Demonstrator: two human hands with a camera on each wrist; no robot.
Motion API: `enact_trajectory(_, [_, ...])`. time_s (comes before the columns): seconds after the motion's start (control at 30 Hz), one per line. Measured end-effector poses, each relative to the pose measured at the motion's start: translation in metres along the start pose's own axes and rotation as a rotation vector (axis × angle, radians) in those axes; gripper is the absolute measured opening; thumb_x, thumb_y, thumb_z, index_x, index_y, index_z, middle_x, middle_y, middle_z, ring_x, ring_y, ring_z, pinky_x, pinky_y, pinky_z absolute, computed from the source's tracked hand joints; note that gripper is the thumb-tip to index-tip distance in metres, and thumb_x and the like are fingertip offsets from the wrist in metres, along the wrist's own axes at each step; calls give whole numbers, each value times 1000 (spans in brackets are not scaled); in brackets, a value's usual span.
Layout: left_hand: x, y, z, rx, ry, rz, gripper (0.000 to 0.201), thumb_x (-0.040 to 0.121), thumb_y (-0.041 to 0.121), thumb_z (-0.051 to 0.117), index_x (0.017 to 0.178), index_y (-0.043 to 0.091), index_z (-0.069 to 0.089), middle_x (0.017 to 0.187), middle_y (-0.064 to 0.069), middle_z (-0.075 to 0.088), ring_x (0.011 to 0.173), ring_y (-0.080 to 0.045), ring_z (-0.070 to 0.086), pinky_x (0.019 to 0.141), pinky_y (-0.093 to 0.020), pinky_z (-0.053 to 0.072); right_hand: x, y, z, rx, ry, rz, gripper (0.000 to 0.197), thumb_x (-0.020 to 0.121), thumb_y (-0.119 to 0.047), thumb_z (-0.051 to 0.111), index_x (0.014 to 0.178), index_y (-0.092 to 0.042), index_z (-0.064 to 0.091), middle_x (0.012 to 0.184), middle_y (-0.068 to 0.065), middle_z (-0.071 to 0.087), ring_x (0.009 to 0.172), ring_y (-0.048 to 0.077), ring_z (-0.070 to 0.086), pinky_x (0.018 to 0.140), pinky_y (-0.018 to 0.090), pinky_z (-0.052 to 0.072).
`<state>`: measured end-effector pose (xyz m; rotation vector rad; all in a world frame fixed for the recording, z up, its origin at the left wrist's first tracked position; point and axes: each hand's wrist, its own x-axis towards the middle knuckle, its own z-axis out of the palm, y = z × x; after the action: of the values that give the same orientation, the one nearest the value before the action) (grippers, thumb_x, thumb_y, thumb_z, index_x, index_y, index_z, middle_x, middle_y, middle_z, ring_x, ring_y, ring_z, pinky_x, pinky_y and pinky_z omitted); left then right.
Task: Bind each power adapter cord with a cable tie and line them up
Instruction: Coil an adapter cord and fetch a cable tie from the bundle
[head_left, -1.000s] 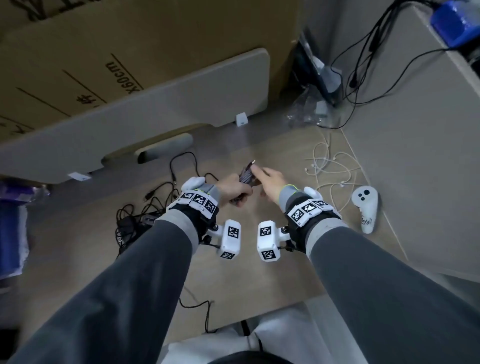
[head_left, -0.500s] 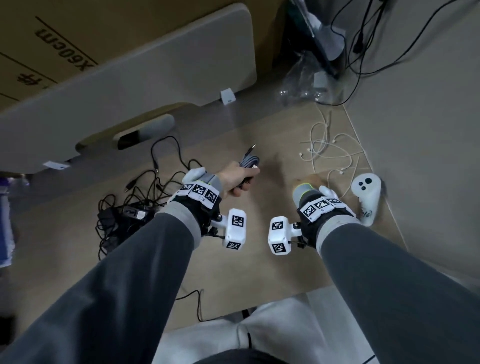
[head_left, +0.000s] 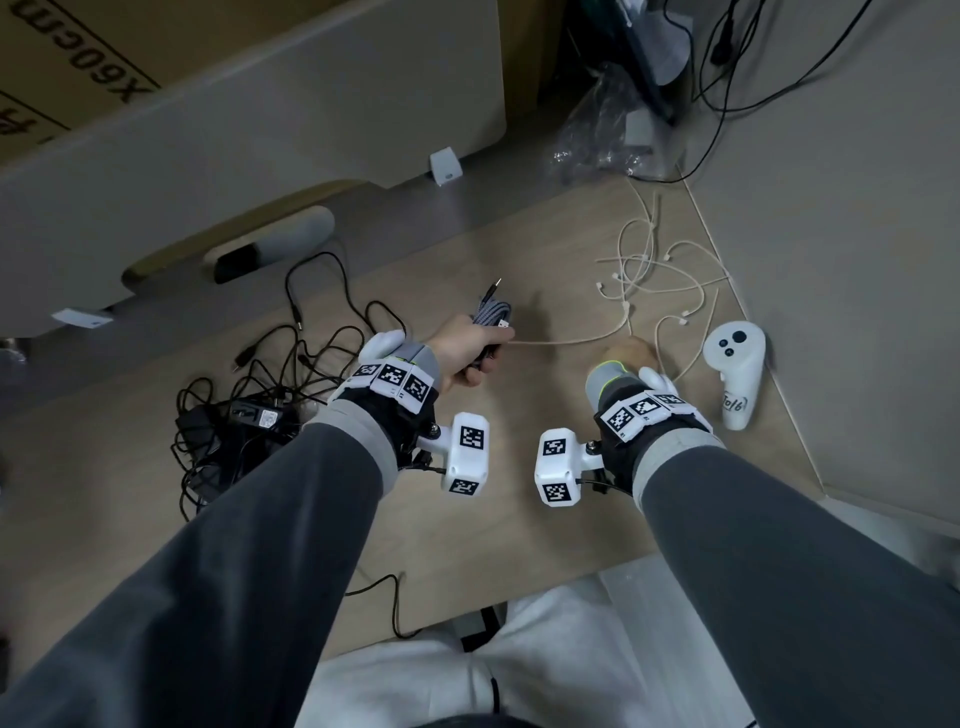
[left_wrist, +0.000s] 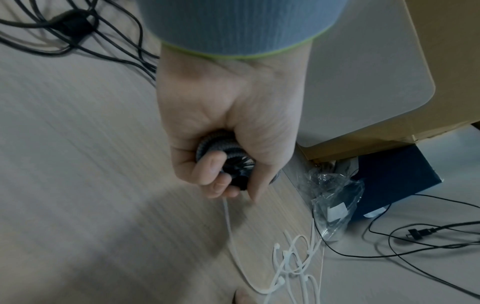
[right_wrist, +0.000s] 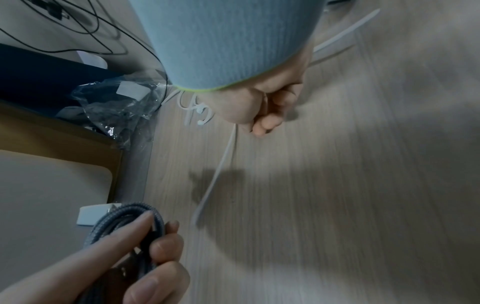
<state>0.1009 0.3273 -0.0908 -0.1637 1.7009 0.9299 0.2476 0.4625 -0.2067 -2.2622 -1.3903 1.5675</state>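
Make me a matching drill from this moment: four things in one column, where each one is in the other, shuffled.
Things:
1. coiled grey braided cable
2. single white cable tie
3. white controller
4. tangle of black adapter cords

Places:
A. lying at the table's right edge
B. gripped in the left hand
C. heaped left of the left arm
D. pinched by the right hand

Pairs: 1-B, 2-D, 3-A, 4-C

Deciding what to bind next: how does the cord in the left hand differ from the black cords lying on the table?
The grey cord is braided and coiled into a tight bundle; the black cords are smooth and sprawl in a loose tangle. The grey cord is gripped in the left hand, off the table; the black cords lie on it, untouched. Neither shows a tie fastened round it; the right hand holds one white tie.
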Motion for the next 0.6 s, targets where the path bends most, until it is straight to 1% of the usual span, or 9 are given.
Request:
enact_trajectory(0.07, [-1, -2, -1, -7, 1, 3, 16, 91, 16, 63, 84, 13, 48, 67, -4, 47, 47, -13, 37, 39, -17, 20, -33, -31, -10, -123, 33, 10, 30, 95, -23, 48, 99, 2, 64, 92, 13, 64, 93, 30, 61, 75, 30, 46])
enact_trajectory(0.13, [-2, -5, -3, -8, -1, 7, 15, 91, 16, 62, 86, 12, 49, 67, -4, 46, 47, -13, 37, 40, -17, 19, -55, -58, -17, -365, 26, -104, 38, 96, -35, 44, 88, -5, 65, 92, 15, 67, 89, 34, 64, 76, 33, 47])
enact_trajectory(0.2, [-2, -8, -5, -3, -5, 11, 14, 91, 16, 62, 90, 10, 49, 68, -4, 46, 47, -13, 38, 39, -17, 19, -54, -62, -9, -371, 3, -88, 41, 93, -42, 45, 80, -6, 59, 92, 16, 69, 85, 34, 62, 75, 33, 45])
enact_trajectory(0.27, [0, -12, -7, -7, 5, 13, 15, 91, 16, 62, 90, 10, 49, 68, -5, 46, 48, -13, 38, 39, -17, 19, -47, -55, -5, -361, 16, -73, 38, 92, -36, 50, 76, -2, 50, 78, 15, 60, 80, 29, 50, 74, 29, 35])
enact_trajectory(0.33, [4, -18, -10, -13, 27, 10, 16, 91, 16, 63, 86, 12, 48, 67, -5, 46, 48, -13, 38, 40, -18, 19, -42, -51, -3, -389, -71, -86, 26, 96, -25, 52, 92, 1, 54, 82, 6, 49, 86, 23, 40, 76, 26, 30])
enact_trajectory(0.4, [6, -25, -12, -14, 25, 4, 18, 91, 17, 64, 83, 12, 48, 67, -5, 46, 48, -13, 38, 39, -18, 19, -42, -46, -1, -391, -178, -193, 34, 97, -20, 51, 125, 0, 55, 105, 8, 54, 89, 23, 41, 78, 28, 38])
enact_trajectory(0.47, [4, -30, -12, -7, -7, 9, 22, 90, 23, 67, 84, 13, 48, 66, -4, 46, 48, -12, 36, 39, -18, 18, -43, -42, 2, -408, -243, -201, 39, 95, -23, 54, 128, -3, 58, 121, 13, 62, 89, 25, 51, 82, 29, 47])
enact_trajectory(0.5, [1, -30, -11, -6, -30, 17, 25, 90, 27, 69, 85, 13, 49, 66, -3, 46, 48, -12, 35, 40, -18, 17, -48, -43, 2, -416, -250, -205, 36, 93, -27, 56, 121, -5, 63, 118, 15, 66, 89, 25, 59, 84, 31, 52])
enact_trajectory(0.6, [-12, -23, -10, -35, -53, 73, 33, 87, 39, 71, 86, 12, 52, 67, -4, 52, 49, -12, 34, 42, -18, 16, -67, -48, 6, -414, -276, -235, 24, 83, -30, 59, 78, -11, 71, 73, 10, 75, 68, 27, 73, 76, 43, 61])
